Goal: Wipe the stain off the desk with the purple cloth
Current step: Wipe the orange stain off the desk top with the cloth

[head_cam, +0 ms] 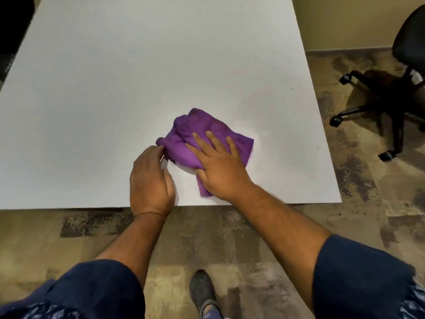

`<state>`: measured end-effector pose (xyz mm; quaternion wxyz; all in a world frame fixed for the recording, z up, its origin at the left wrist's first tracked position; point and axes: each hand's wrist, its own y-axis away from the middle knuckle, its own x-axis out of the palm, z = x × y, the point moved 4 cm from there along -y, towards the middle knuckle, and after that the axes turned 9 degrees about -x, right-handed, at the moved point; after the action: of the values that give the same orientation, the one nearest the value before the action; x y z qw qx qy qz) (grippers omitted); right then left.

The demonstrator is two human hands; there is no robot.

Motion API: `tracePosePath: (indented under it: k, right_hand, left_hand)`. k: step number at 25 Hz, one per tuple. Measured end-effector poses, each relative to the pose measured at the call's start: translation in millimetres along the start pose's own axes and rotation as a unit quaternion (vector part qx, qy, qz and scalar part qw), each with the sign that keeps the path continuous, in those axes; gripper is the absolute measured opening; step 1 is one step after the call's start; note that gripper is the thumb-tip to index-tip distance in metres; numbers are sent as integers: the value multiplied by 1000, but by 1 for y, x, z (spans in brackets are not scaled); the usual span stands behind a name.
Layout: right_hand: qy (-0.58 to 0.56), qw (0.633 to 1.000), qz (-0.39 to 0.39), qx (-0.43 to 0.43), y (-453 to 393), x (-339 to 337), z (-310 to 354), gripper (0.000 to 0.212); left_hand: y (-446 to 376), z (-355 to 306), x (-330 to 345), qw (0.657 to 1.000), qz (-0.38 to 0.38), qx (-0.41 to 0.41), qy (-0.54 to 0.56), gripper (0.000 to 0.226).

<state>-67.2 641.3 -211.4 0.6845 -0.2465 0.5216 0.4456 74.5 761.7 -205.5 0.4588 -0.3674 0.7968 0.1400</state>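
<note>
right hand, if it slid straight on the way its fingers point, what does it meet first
Only more of the purple cloth under the right hand, then bare white desk; the way looks free as far as the picture shows.

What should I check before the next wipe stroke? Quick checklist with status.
1. Right hand flat on the purple cloth: ok.
2. Left hand at the cloth's left edge, fingertips touching it: ok; whether it pinches the cloth, cannot tell.
3. Cloth lying on the desk, bunched, not spread out: ok for wiping.
4. Stain position: cannot tell, none visible around the cloth; it may be underneath.
5. Desk surface free of other objects in the stroke path: ok.
6. Office chair stands away from the desk: ok.
</note>
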Motion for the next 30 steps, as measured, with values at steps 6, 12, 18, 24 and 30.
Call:
tracePosePath:
  k: [6,12,18,24,30]
  right_hand:
    - [43,997,-12,-68,105,19,-7,71]
    - [47,997,-65,0,154,23,-31,71]
    - [28,986,-51,155,114,-23,-97,68]
    - [-43,911,-104,397,34,-83,-208,59]
    - [-4,926,-131,353,4,-66,-156,60]
  left_hand:
    - [-2,-5,1,998,28,39,-48,45]
    - [-3,-9,4,988,37,103,-109,47]
    - [2,-20,6,970,91,162,-160,51]
    - [0,-16,7,974,88,160,-138,48]
    - [2,-17,2,976,109,145,-120,44]
